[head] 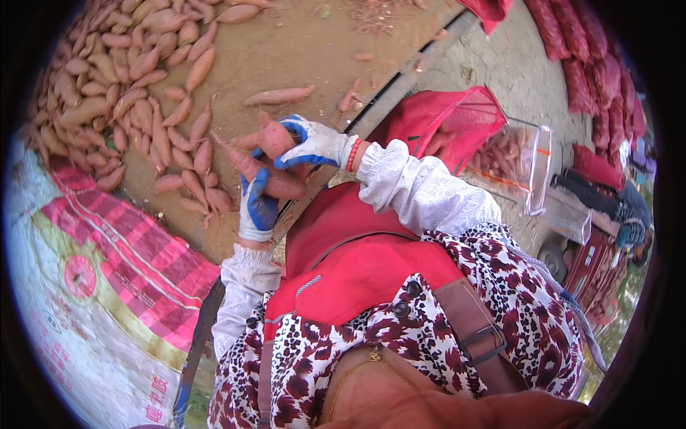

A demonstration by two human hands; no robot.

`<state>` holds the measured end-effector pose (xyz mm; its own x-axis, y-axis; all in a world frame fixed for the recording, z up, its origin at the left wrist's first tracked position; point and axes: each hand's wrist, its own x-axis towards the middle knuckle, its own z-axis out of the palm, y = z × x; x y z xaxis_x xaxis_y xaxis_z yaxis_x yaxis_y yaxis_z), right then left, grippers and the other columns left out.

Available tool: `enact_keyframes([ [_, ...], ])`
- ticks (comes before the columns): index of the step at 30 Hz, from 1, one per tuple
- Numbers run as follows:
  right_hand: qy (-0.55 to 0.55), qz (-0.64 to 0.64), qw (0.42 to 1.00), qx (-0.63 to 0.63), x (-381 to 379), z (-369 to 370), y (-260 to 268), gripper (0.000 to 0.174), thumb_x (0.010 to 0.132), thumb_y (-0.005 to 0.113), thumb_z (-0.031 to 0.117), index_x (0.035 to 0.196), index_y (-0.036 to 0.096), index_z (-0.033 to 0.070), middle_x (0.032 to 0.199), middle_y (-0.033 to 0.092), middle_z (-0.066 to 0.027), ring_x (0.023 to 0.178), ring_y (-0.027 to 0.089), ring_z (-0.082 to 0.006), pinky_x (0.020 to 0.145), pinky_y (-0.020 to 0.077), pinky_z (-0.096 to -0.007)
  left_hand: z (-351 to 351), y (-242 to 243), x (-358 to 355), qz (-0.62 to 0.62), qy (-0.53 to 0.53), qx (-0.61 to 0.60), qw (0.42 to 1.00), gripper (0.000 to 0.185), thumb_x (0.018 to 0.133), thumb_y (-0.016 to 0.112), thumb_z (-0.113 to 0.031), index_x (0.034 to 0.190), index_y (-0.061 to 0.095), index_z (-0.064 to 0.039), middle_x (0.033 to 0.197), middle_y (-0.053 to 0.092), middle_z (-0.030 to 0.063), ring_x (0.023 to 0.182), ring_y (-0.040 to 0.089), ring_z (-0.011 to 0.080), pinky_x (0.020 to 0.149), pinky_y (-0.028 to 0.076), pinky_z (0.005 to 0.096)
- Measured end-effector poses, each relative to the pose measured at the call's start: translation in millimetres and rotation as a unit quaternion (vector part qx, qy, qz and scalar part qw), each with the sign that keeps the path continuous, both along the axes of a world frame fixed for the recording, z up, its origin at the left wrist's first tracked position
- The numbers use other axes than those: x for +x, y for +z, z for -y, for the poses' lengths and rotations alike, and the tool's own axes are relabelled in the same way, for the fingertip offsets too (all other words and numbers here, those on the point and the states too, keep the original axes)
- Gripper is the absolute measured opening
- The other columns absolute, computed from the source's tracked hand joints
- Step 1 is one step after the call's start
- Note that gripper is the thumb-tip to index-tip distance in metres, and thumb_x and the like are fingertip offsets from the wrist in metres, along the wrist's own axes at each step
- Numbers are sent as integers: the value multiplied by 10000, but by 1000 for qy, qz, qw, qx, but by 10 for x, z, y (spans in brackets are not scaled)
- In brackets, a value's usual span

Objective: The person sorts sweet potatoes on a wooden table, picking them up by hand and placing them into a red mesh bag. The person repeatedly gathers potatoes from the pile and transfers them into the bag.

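Both hands wear white gloves with blue palms, at the near edge of a brown sorting table (236, 59). My left hand (258, 206) is closed around large sweet potatoes (284, 185), one with a long thin tail. My right hand (311, 142), with a red bead bracelet at its wrist, grips a rounder sweet potato (274, 139) just above them. Part of another root shows behind, mostly hidden. A long slim sweet potato (280, 96) lies alone beyond the hands. A large heap of sweet potatoes (107, 80) covers the table's left side.
An open red mesh bag (423, 118) and a clear plastic bag of sweet potatoes (501, 155) stand right of the table. Filled red mesh sacks (605, 75) are stacked farther right, near a person (632, 214). Printed woven sacks (134, 257) lie at the left.
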<state>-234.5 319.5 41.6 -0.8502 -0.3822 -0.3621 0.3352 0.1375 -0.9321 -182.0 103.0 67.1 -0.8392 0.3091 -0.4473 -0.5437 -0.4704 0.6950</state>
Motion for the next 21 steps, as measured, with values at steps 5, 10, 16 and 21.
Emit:
enact_keyframes([
  [5,-192,-88,976,-47,1097,-686,493,867,717,923,423,1401,569,24,1471,475,-218,1391,458,-349,1173,366,-423,-848,760,182,-3,-109,-25,994,906,921,677,-460,1606,254,-44,1544,450,167,1381,507,338,1162,408,468],
  [10,-441,-21,857,-264,2005,-1657,814,739,855,857,125,1462,447,31,1371,584,-100,1259,585,-210,1073,493,-365,-2164,672,331,-76,-299,31,951,734,984,671,-315,1567,344,-12,1467,529,130,1317,560,242,1120,457,389],
  [16,-507,46,858,-73,2708,-2791,4,585,930,765,201,1408,500,-8,1387,573,-129,1221,590,-201,1029,500,-351,-3661,-472,723,-114,-441,-168,874,676,929,766,-370,1423,484,-5,1340,606,156,1239,588,254,1060,471,339],
  [21,-236,99,878,405,3126,-2902,-1178,843,869,718,494,1571,391,160,1466,521,-272,1279,578,-448,1068,482,-493,-3324,-661,1046,-353,-417,-377,748,805,894,753,-412,1510,426,-10,1496,492,253,1337,534,416,1148,418,437],
])
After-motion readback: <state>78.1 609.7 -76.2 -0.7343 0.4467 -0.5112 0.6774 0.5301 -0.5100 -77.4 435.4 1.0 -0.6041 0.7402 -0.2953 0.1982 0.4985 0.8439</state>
